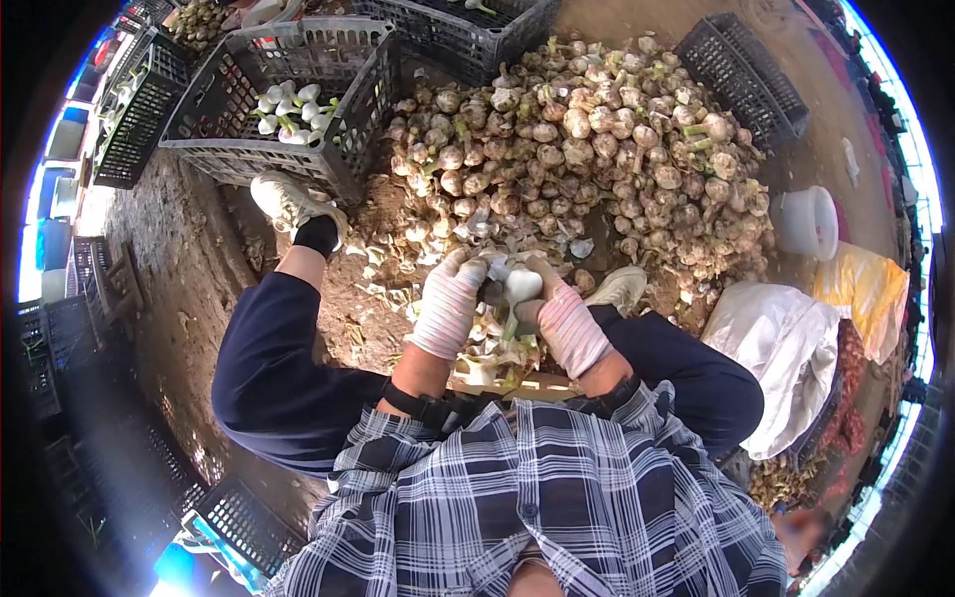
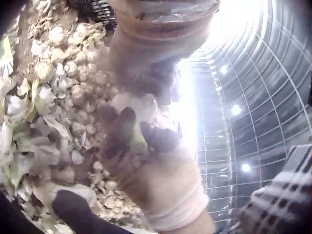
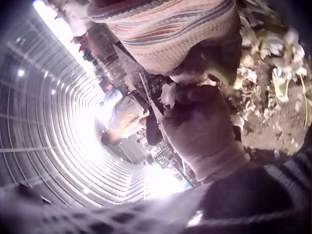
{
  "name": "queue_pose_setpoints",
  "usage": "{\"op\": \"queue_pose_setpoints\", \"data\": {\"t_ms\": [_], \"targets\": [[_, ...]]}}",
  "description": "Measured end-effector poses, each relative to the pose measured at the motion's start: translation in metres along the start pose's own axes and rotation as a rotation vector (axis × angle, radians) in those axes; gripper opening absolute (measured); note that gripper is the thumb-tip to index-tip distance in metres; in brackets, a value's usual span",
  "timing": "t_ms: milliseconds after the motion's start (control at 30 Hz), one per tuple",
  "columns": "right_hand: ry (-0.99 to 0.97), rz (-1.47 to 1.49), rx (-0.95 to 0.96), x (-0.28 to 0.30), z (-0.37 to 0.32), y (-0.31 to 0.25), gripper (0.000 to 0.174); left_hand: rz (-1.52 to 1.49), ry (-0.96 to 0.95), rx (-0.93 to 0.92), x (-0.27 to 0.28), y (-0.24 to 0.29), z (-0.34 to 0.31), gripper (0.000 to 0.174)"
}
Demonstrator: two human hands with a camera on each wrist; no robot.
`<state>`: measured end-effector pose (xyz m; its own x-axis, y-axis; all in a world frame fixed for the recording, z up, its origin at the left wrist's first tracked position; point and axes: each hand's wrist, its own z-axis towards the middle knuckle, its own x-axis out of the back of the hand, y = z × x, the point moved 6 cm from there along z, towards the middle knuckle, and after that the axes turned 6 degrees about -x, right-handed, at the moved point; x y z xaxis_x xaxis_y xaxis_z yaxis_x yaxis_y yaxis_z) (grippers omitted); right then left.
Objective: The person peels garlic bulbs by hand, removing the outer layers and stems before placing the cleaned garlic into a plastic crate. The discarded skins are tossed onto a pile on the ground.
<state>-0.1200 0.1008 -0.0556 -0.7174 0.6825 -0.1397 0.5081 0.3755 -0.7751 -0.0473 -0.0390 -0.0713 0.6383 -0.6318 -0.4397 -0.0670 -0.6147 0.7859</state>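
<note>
A white garlic bulb [image 1: 522,286] with a green stem is held in front of the person's lap, between two gloved hands. The right hand [image 1: 569,320] grips it around the stem, thumb and fingers curled. At the bulb's other side, the left hand [image 1: 451,301] has its fingers curled and pinches loose papery skin [image 3: 168,95] beside the bulb. From the left wrist, the bulb [image 2: 139,107] looks blurred between the left fingers and the right hand [image 2: 158,180]. Both gloves are pale, with dark soiled fingertips.
A big heap of unpeeled garlic [image 1: 587,139] lies ahead. A black crate [image 1: 348,164] at the front left holds several white bulbs. Peelings [image 1: 383,264] litter the ground between the shoes. A white bucket [image 1: 811,221] and white sack [image 1: 771,348] are at the right.
</note>
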Motion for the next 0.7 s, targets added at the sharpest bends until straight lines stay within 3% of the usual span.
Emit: {"op": "queue_pose_setpoints", "data": {"t_ms": [33, 167, 233, 267, 333, 367, 400, 467, 500, 700], "targets": [[-0.038, 0.287, -0.017, 0.001, 0.006, 0.014, 0.068, -0.157, -0.062, -0.021, -0.002, -0.001, 0.002, 0.028], [-0.195, 0.867, -0.123, -0.002, -0.004, 0.015, 0.059, -0.282, 0.312, -0.127, 0.043, 0.026, 0.012, 0.028], [-0.091, 0.348, 0.119, 0.012, 0.008, 0.025, 0.059, 0.017, 0.369, -0.086, 0.061, 0.025, 0.016, 0.033], [-0.081, 0.274, 0.135, 0.017, 0.014, 0.033, 0.061, 0.246, 0.353, -0.035, 0.057, 0.033, 0.012, 0.033], [-0.058, 0.128, 0.168, 0.014, 0.016, 0.019, 0.065, 0.723, 0.085, 0.0, 0.026, 0.024, 0.011, 0.038], [-0.028, 0.282, 0.082, 0.01, 0.009, 0.012, 0.067, 0.672, -0.018, -0.315, 0.014, 0.017, 0.008, 0.039], [0.004, 0.435, -0.007, 0.003, 0.004, 0.005, 0.069, 0.844, -0.047, -0.509, -0.005, 0.025, -0.002, 0.037], [0.089, 0.158, 0.148, 0.004, 0.004, 0.004, 0.068, 1.066, -0.12, -0.391, -0.026, 0.03, -0.01, 0.038], [0.131, 0.018, 0.227, 0.004, 0.003, 0.003, 0.068, 1.143, -0.124, -0.452, -0.03, 0.035, -0.013, 0.037], [0.158, -0.1, 0.176, -0.004, 0.0, 0.002, 0.063, 1.368, -0.09, -0.705, -0.032, 0.04, -0.016, 0.028]]}}
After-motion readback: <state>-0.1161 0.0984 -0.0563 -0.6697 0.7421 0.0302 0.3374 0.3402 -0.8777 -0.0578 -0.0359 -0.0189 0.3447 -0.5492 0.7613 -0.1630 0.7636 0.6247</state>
